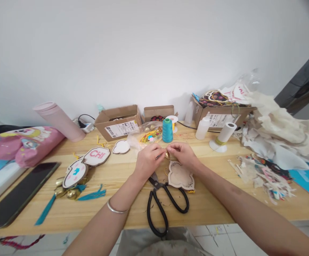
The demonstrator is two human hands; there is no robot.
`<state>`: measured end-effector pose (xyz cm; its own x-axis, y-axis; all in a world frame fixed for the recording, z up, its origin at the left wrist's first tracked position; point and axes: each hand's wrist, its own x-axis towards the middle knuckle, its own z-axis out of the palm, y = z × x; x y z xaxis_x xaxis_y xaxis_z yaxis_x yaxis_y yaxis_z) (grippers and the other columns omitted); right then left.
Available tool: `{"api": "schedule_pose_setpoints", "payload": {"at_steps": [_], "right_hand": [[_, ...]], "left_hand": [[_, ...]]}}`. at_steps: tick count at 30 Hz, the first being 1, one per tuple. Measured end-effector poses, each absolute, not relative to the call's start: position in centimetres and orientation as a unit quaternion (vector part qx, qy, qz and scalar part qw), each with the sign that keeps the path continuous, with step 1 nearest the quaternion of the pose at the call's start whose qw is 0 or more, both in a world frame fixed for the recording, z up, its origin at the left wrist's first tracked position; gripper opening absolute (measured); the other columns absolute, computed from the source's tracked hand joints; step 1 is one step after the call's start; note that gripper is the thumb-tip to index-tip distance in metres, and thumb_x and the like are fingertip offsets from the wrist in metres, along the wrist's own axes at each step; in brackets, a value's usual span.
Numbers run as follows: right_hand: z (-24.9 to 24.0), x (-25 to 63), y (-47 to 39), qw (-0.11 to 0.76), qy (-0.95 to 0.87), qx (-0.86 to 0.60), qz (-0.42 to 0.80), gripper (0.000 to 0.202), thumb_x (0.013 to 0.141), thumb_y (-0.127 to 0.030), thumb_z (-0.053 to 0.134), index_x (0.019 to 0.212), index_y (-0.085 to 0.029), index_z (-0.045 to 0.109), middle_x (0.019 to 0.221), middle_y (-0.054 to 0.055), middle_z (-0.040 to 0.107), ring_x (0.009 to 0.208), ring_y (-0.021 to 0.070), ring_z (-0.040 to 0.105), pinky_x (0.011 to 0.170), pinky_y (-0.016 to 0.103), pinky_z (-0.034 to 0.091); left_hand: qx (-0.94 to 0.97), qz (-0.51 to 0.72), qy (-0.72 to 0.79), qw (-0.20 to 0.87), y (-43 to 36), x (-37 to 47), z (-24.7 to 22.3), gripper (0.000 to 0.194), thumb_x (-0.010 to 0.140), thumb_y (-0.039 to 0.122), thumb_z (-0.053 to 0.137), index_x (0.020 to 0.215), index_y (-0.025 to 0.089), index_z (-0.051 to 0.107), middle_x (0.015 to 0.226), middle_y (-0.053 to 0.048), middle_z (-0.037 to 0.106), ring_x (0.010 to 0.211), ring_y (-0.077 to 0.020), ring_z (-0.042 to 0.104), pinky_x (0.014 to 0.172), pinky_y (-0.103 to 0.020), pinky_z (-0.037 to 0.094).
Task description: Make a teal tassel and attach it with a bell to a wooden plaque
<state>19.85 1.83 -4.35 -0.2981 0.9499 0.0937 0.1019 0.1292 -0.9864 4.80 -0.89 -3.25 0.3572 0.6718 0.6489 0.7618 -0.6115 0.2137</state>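
Note:
My left hand (149, 158) and my right hand (183, 155) meet over the middle of the table, both with fingertips pinched. Between them is a small gold-coloured bell (167, 155), gripped by my right fingertips. A thin dark thing shows at my left fingertips, too small to name. Just below my right hand lies a pale wooden ornament (181, 175) with a scalloped outline and a bit of yellow cord at its lower edge. Black-handled scissors (157, 185) lie below my left hand, blades partly under it.
A teal thread spool (167, 131) stands beyond my hands, beside a clear plastic bag (138, 137) of cords. Finished ornaments (96, 156) with bells and teal tassels (92, 193) lie left. Cardboard boxes (119, 122), a white bottle (202, 127) and fabric scraps (269, 177) surround the area.

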Motion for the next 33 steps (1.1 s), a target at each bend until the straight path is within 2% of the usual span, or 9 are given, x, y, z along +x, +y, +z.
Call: {"api": "schedule_pose_setpoints", "payload": {"at_steps": [6,13,18,24,27,33], "right_hand": [[-4.0,19.9,1.1,0.441,-0.592,-0.396,0.546,0.021,0.069,-0.032,0.054,0.061,-0.014,0.059,0.057,-0.003,0.053,0.055,0.0082,0.045,0.057,0.021,0.036],[-4.5,19.9,0.6,0.455,-0.614,-0.378,0.522,0.026,0.077,-0.034,0.047,0.065,-0.015,0.061,0.063,-0.001,0.056,0.063,0.0109,0.051,0.063,0.023,0.040],[-4.2,19.8,0.4,0.455,-0.705,-0.374,0.395,0.026,0.080,-0.028,0.043,0.071,-0.017,0.064,0.088,0.005,0.063,0.088,0.0163,0.055,0.081,0.030,0.041],[-4.5,19.8,0.3,0.409,-0.815,-0.361,0.194,0.026,0.082,-0.022,0.041,0.096,-0.020,0.063,0.108,0.006,0.058,0.101,0.0181,0.049,0.087,0.035,0.040],[-4.8,19.9,0.6,0.397,-0.815,-0.374,0.194,0.025,0.080,-0.019,0.045,0.096,-0.021,0.064,0.106,0.006,0.060,0.098,0.0179,0.052,0.086,0.035,0.041],[-4.9,20.1,1.3,0.426,-0.767,-0.421,0.228,0.010,0.071,-0.019,0.058,0.076,-0.019,0.067,0.087,0.004,0.064,0.084,0.0167,0.057,0.078,0.032,0.044]], "left_hand": [[-0.799,-0.404,-0.441,0.055,-1.0,5.1,-3.5,0.015,0.076,0.022,0.052,0.071,0.016,0.065,0.066,-0.003,0.059,0.065,-0.0117,0.052,0.059,-0.023,0.041],[-0.769,-0.423,-0.479,-0.001,-1.1,5.3,-3.6,0.014,0.076,0.023,0.052,0.072,0.018,0.065,0.066,-0.003,0.059,0.065,-0.0123,0.053,0.060,-0.024,0.042],[-0.742,-0.443,-0.500,-0.050,-1.0,5.1,-3.7,0.013,0.074,0.023,0.054,0.071,0.018,0.066,0.064,-0.002,0.059,0.062,-0.0116,0.052,0.057,-0.024,0.041],[-0.728,-0.443,-0.515,-0.092,-0.8,4.8,-3.9,0.011,0.072,0.020,0.054,0.070,0.017,0.065,0.060,0.000,0.056,0.057,-0.0103,0.048,0.054,-0.022,0.038],[-0.710,-0.449,-0.526,-0.135,-0.7,4.8,-4.0,0.010,0.069,0.020,0.055,0.069,0.016,0.064,0.059,0.001,0.055,0.052,-0.0087,0.044,0.050,-0.021,0.036],[-0.657,-0.461,-0.544,-0.247,-0.5,5.1,-4.0,0.011,0.065,0.024,0.058,0.065,0.014,0.064,0.056,0.001,0.054,0.049,-0.0075,0.042,0.046,-0.019,0.034]]}}
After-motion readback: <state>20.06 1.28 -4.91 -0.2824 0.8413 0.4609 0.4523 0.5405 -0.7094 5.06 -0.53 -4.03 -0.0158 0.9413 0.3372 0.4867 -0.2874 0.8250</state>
